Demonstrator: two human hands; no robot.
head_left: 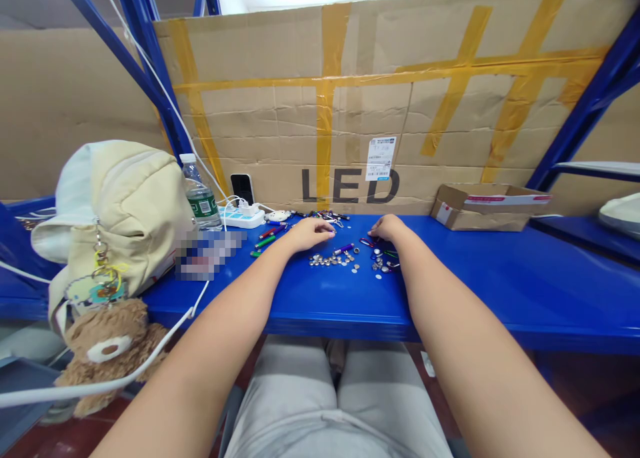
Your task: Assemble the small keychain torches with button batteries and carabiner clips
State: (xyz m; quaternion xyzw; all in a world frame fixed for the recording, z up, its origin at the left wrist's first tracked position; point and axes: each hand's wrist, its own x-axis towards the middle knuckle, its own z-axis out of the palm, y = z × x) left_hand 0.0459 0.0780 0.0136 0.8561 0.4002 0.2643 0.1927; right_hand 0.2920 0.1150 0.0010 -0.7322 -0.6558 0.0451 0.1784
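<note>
My left hand (311, 233) is over the blue table with thumb and fingers drawn together. A tiny purplish spot shows at its fingertips, too small to name. Opposite it, my right hand (388, 227) has its fingers pinched just above a red carabiner (367, 242); whatever they hold is hidden. Between the hands lies a purple metal tube like a small flashlight (344, 249). Several button cells (330, 261) are spread in front of it, and more small round pieces (381, 265) lie below my right hand. Green tubes (265, 242) lie left of my left hand.
Dark clipped pieces (327, 215) and a white power strip (243, 216) line the back. At left stand a water bottle (201, 195) and a cream backpack (120, 205) with a teddy bear (113, 351). An open cardboard box (485, 215) sits at back right, before a taped cardboard wall (280, 131).
</note>
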